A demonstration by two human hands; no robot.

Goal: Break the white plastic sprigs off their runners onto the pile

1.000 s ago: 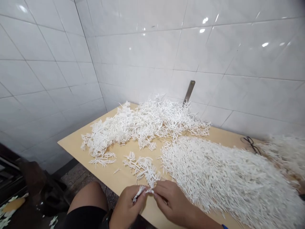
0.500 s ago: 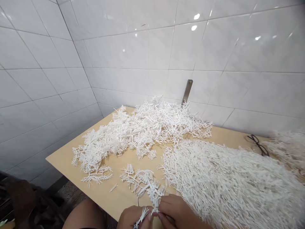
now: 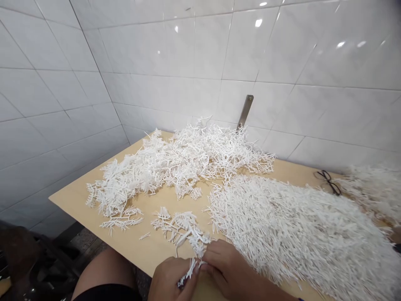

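At the table's near edge, my left hand is closed with a small white pronged cluster between its thumb and fingers. My right hand touches it, fingers pinched at the near end of a branched white plastic piece. That piece stretches away over the table, its thin twigs fanning out. The fingertips of both hands meet, so the exact spot they grip is partly hidden. Beside my right hand lies a broad heap of thin white plastic sprigs.
A tangled pile of branched white plastic pieces lies toward the back of the tan tabletop. Black-framed eyeglasses and another white heap are at the right. A metal bracket stands against the tiled wall.
The view has tilted down slightly, so the table sits higher in the picture. Both hands stay together at the branched piece, with the right fingers more closely bunched.
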